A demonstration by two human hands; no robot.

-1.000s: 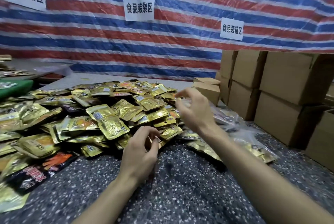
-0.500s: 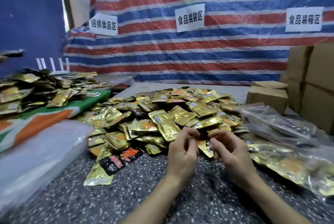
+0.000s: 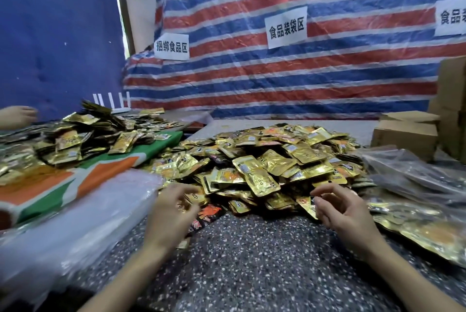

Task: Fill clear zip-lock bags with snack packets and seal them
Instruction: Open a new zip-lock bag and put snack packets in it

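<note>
Snack packets (image 3: 264, 160) just beyond left hand (image 3: 171, 213), right hand (image 3: 345, 213) (fingers loose)

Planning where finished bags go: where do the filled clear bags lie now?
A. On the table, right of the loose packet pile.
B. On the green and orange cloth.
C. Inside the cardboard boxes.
A: the filled clear bags, gold packets showing through them, lie on the table to the right of the loose packet pile, just beyond the right hand.
</note>
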